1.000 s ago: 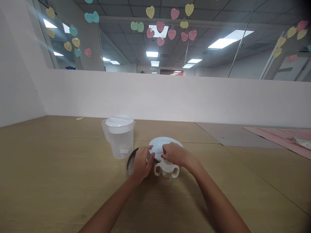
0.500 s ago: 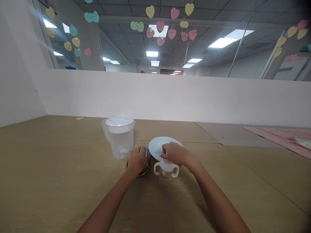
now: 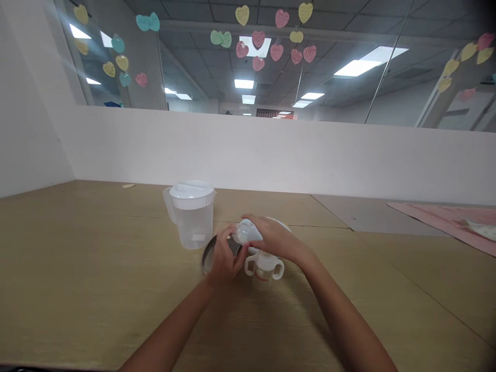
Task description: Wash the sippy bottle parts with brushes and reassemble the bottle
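Translucent white rounded piece held up just above the table between both hands, near the middle of the desk. Exact kind unclear, possibly a cup spout or teat; the hands hide part of it. Right hand sits on its far right side, fingers closed over it. Left hand is at its near left end, fingers curled in and gripping it, though the fingertips are partly hidden.

Directly under the hands, slightly toward the near side, is a white two-handled cup, with a clear body and both handles facing the person. A white plate lies far of the right hand, mostly covered by it. A steel dish lies just left of the left hand, its rim showing. Left of that stands a clear plastic pitcher with a white lid, close to the dish.

All of this is on a light wood table. A pink mat lies far right.

Risks: a slip from the smooth piece could drop it onto the cup or dish, especially with a loose grip. If the left hand swings wide, it could hit the pitcher. A low right wrist could knock the cup over.
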### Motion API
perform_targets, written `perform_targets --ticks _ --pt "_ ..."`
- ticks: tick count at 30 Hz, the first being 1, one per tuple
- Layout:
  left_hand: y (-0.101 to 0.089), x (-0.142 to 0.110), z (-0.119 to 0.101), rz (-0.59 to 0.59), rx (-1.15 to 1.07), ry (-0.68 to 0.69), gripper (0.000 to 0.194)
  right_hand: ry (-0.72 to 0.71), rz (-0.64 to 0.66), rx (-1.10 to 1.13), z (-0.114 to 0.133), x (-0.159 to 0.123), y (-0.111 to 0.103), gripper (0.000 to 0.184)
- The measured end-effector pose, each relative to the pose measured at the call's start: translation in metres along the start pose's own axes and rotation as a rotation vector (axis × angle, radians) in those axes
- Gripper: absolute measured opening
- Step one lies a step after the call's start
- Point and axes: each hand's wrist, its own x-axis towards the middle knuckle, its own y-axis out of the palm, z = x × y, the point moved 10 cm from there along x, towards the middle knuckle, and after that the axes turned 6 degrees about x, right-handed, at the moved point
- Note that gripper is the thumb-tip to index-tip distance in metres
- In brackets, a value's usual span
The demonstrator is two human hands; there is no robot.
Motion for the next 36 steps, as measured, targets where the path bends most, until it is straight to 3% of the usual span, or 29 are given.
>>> perform_targets --ticks 2,4,8,13,18,23,30,36 --pt "-0.005 -0.003 -0.017 -0.040 -0.089 0.057 0.045 -0.152 0.003 0.104 0.021 -0.005 -0.003 0.062" --pt "-0.005 -0.007 -0.023 -0.041 -0.145 0.016 0.048 -0.197 0.002 0.137 0.031 -0.011 -0.009 0.060" --pt "0.009 -0.016 -0.042 0.088 -0.245 0.035 0.061 -0.126 0.043 0.068 0.027 -0.018 -0.018 0.049" --pt "0.024 -0.025 -0.058 0.246 -0.226 0.099 0.078 -0.066 0.224 0.165 0.011 -0.029 -0.017 0.066" --pt "0.039 -0.029 -0.052 0.407 -0.259 0.006 0.078 -0.023 0.210 0.231 -0.003 -0.034 -0.031 0.048" --pt "0.054 -0.039 -0.039 0.539 -0.352 -0.211 0.080 0.109 0.265 0.154 -0.022 -0.028 -0.014 0.040" --pt "0.059 -0.037 -0.027 0.507 -0.559 -0.402 0.086 0.077 0.326 0.063 -0.018 -0.015 0.011 0.042" --pt "0.061 -0.038 -0.025 0.497 -0.543 -0.406 0.085 0.110 0.337 -0.024 -0.019 -0.014 0.023 0.044"
